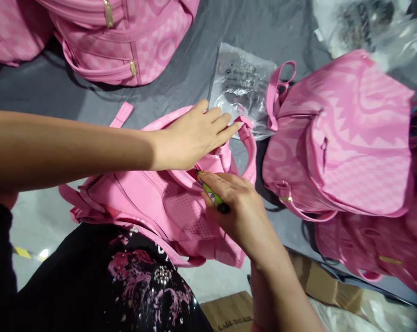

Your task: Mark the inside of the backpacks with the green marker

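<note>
A pink backpack point(139, 196) lies on its side at the table's near edge, its perforated back panel and straps facing up. My left hand point(191, 136) reaches across it palm down, fingers stretched out over the top near the handle loop point(250, 152); its thumb is hidden. In my right hand point(234, 198) is a short green printed tool point(211, 194) with a black rounded end. Its dark narrow tip meets the pink fabric just below my left hand. What kind of tool it is cannot be made out.
More pink backpacks stand at the upper left point(149, 50) and right point(360, 152) on the grey-covered table point(181, 94). A clear plastic bag point(239, 76) lies beyond my hands, with more plastic wrapping point(371, 27) at the far right. Below is a cardboard box point(229, 311).
</note>
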Action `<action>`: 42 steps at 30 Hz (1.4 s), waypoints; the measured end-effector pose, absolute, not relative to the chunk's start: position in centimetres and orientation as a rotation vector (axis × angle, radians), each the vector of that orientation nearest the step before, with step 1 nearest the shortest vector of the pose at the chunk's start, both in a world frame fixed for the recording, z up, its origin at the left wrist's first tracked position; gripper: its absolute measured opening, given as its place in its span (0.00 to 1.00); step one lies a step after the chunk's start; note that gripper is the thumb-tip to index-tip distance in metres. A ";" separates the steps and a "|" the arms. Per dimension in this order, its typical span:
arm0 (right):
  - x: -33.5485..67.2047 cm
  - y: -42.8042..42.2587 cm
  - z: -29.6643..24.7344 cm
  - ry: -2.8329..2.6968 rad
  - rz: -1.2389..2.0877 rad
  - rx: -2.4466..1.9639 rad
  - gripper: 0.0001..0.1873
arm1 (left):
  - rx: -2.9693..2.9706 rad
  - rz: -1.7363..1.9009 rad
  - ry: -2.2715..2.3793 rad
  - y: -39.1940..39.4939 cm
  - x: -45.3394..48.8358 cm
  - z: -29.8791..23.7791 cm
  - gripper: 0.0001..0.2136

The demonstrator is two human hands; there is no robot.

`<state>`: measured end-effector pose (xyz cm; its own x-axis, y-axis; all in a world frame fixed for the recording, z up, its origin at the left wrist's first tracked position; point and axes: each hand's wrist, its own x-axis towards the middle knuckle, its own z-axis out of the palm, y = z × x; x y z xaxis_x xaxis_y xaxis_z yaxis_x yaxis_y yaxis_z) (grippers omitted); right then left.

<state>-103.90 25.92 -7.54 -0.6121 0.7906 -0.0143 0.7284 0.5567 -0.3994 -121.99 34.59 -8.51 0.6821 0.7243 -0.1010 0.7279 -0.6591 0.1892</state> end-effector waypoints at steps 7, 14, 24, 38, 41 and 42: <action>-104.4 25.9 -7.5 -2.649 0.435 -1.316 0.15 | 2.575 -0.187 1.217 34.7 -121.8 -8.2 0.46; -104.2 25.3 -9.1 -2.454 0.468 -1.247 0.15 | 2.485 -0.505 1.340 35.4 -124.1 -4.7 0.56; -107.8 25.6 -12.6 -2.087 0.540 -1.121 0.16 | 2.439 -0.523 1.531 34.5 -124.0 -5.2 0.61; -107.6 25.9 -12.0 -2.041 0.607 -1.134 0.14 | 2.428 -0.649 1.365 36.2 -124.4 -4.9 0.58; -108.8 26.0 -12.1 -1.990 0.592 -1.153 0.14 | 2.388 -0.676 1.382 36.4 -124.0 -4.9 0.59; -109.1 25.9 -12.0 -1.991 0.573 -1.188 0.14 | 2.381 -0.689 1.385 36.5 -123.9 -4.9 0.59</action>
